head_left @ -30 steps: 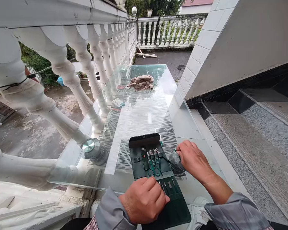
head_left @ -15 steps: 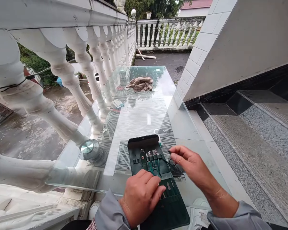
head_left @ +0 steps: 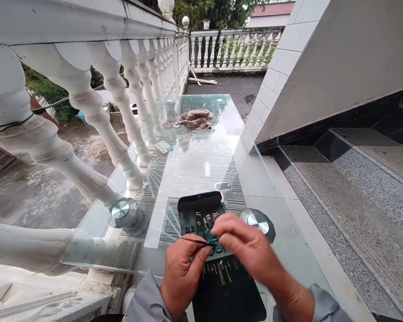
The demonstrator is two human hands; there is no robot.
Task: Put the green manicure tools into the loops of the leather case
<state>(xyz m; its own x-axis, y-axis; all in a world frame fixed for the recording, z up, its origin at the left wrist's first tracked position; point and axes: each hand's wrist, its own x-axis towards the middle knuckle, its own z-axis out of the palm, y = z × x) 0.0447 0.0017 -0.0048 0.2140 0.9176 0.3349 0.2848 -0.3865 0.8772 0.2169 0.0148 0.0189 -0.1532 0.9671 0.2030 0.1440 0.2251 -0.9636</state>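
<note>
A dark green manicure kit case (head_left: 228, 299) lies unfolded on the glass table in front of me. Nail clippers (head_left: 199, 221) and green-handled scissors (head_left: 216, 247) sit in its upper part, and several small metal tools (head_left: 221, 272) are in the slots below. Above the case, my left hand (head_left: 184, 270) pinches a slim dark tool (head_left: 194, 240) between thumb and forefinger, its thin end pointing left. My right hand (head_left: 246, 243) is closed at the tool's other end, thumb and forefinger together. The tool's exact kind cannot be made out; fingers hide part of it.
The glass table (head_left: 255, 179) has round metal-topped supports (head_left: 121, 209) beneath it. A crumpled brown cloth (head_left: 196, 120) and a small card (head_left: 163, 146) lie farther back, with a white oval object (head_left: 223, 187) beyond the case. A white balustrade (head_left: 94, 116) runs left; stone steps (head_left: 336, 179) rise right.
My right hand has moved left with the slim dark tool, over the case. My left hand has come off the case's middle and now grips the tool too, uncovering the lower slots.
</note>
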